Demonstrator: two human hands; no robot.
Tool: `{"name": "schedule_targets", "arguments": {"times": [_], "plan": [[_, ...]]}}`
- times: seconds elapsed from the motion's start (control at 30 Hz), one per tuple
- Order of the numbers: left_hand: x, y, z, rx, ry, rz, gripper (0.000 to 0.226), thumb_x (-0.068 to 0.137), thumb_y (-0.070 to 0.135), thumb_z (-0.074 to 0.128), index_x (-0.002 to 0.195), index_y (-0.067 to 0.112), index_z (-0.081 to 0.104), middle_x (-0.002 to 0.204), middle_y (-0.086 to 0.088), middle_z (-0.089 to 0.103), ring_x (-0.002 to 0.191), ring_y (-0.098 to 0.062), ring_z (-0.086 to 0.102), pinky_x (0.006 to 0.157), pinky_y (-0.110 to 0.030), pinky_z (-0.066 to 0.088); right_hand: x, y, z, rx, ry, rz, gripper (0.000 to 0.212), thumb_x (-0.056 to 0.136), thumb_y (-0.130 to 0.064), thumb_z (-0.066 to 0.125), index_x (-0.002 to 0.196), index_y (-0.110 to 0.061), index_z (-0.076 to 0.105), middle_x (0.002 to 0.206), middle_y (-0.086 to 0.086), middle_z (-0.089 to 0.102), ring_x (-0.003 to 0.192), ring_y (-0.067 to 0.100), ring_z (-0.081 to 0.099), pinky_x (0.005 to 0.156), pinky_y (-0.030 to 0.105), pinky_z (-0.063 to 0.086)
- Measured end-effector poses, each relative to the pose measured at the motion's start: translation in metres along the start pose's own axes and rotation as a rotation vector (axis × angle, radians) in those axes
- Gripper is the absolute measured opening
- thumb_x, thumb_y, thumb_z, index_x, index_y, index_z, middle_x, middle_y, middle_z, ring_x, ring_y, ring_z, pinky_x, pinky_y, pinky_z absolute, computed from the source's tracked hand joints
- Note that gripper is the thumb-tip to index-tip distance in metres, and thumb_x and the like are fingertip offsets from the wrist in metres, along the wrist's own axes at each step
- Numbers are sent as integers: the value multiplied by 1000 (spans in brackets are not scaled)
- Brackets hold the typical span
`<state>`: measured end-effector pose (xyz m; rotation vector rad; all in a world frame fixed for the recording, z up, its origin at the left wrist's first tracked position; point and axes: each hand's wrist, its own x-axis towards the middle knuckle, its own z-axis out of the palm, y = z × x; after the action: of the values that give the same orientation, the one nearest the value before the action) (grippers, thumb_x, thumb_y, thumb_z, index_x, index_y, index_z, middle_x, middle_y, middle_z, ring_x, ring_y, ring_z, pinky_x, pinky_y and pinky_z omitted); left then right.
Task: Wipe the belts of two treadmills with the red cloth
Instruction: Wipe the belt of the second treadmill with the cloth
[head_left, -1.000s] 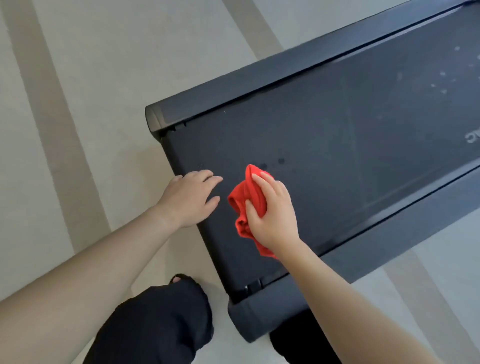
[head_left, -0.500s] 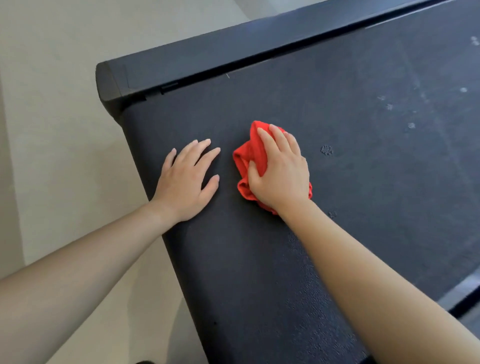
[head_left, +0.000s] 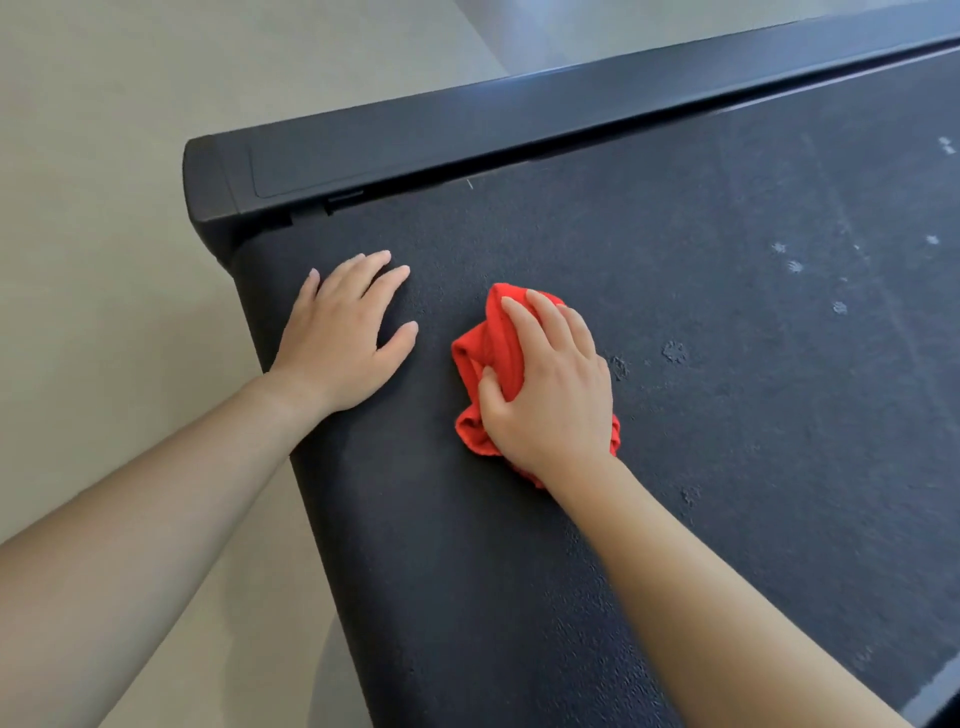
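While the right hand (head_left: 550, 400) presses the crumpled red cloth (head_left: 493, 343) on the black treadmill belt (head_left: 675, 467), its fingers are curled around the cloth and grip it. Just beside it, the left hand (head_left: 343, 332) lies flat on the belt near the end, fingers spread and holding nothing. Some pale dusty spots (head_left: 675, 352) show on the belt to the right of the cloth.

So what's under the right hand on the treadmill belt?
The bunched red cloth lies under the right hand, pressed on the black treadmill belt. Its middle and the belt beneath are covered.
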<state>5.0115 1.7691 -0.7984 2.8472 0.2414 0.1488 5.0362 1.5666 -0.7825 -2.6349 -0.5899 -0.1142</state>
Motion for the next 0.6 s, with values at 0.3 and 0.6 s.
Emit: {"name": "schedule_targets", "arguments": {"times": [0.3, 0.6], "plan": [[36, -34, -1, -95, 135, -12, 45, 91, 34, 49, 133, 20, 49, 143, -1, 42, 133, -21, 35, 111, -45, 24, 75, -15, 28, 36, 67, -11, 60, 76, -38, 51, 134, -24, 45, 144, -5, 42, 135, 22, 32, 99, 41, 37], [32, -30, -2, -114, 131, -13, 45, 91, 28, 51, 134, 18, 48, 146, -3, 40, 136, -22, 32, 113, -43, 21, 64, -29, 18, 43, 21, -18, 59, 77, -35, 56, 134, -23, 46, 141, -5, 45, 130, 23, 36, 97, 39, 38]]}}
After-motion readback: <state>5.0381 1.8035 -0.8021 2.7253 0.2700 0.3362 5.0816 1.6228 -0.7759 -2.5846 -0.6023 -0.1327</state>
